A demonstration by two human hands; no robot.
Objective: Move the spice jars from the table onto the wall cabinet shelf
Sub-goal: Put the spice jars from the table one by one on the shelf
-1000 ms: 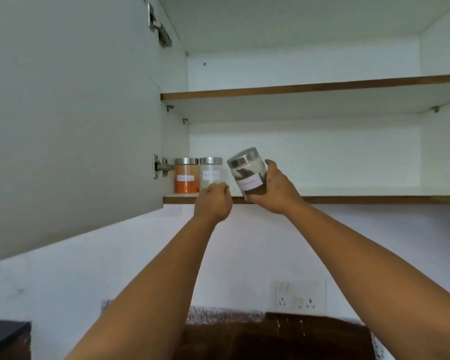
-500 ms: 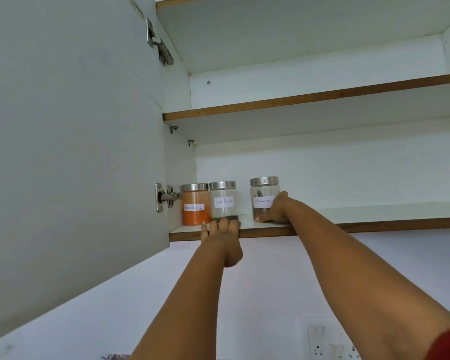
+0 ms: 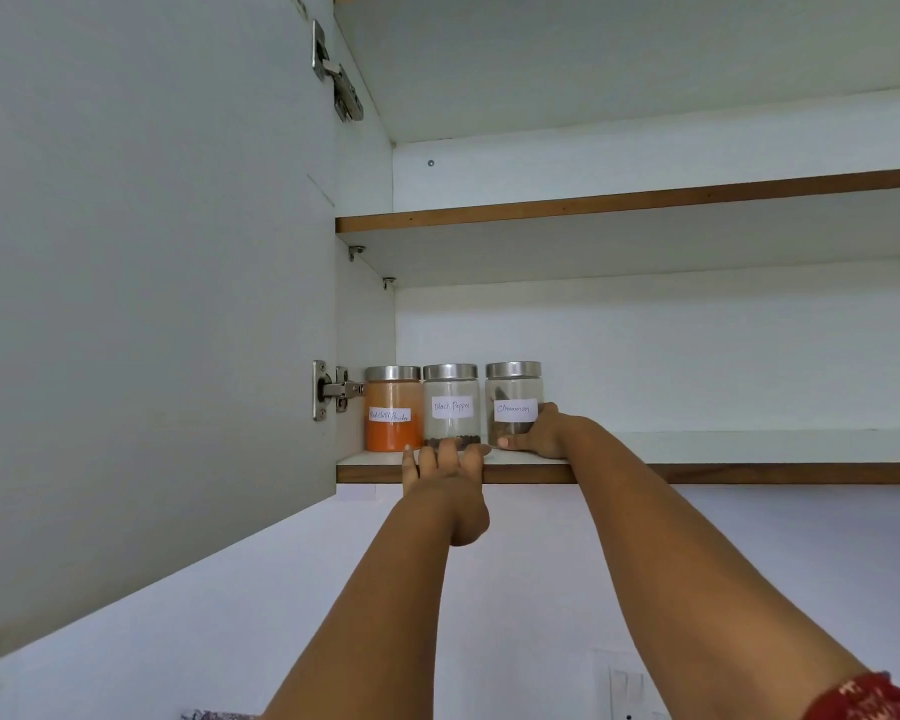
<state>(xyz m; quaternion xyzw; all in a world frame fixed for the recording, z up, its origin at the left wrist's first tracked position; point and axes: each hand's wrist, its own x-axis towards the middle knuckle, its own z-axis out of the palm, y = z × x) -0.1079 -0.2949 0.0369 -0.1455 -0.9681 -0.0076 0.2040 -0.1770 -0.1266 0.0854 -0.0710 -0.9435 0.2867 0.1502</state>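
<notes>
Three steel-lidded glass jars stand side by side at the left end of the lower cabinet shelf [image 3: 723, 472]: an orange red chilli powder jar [image 3: 393, 407], a black pepper jar [image 3: 451, 402] and a cinnamon jar [image 3: 513, 400]. My right hand [image 3: 539, 433] grips the cinnamon jar's lower right side, thumb across its base. My left hand [image 3: 445, 472] rests on the shelf's front edge, its fingertips lying on the board just before the black pepper jar.
The open white cabinet door [image 3: 141, 304] fills the left, hinges [image 3: 333, 389] beside the chilli jar. An upper shelf [image 3: 630, 200] runs above. The lower shelf stretches bare to the right. A wall socket [image 3: 627, 691] sits below on the white wall.
My right hand has set the cinnamon jar upright on the shelf and slid it left, close to the black pepper jar. My left hand has gone from a fist to fingers laid on the shelf edge.
</notes>
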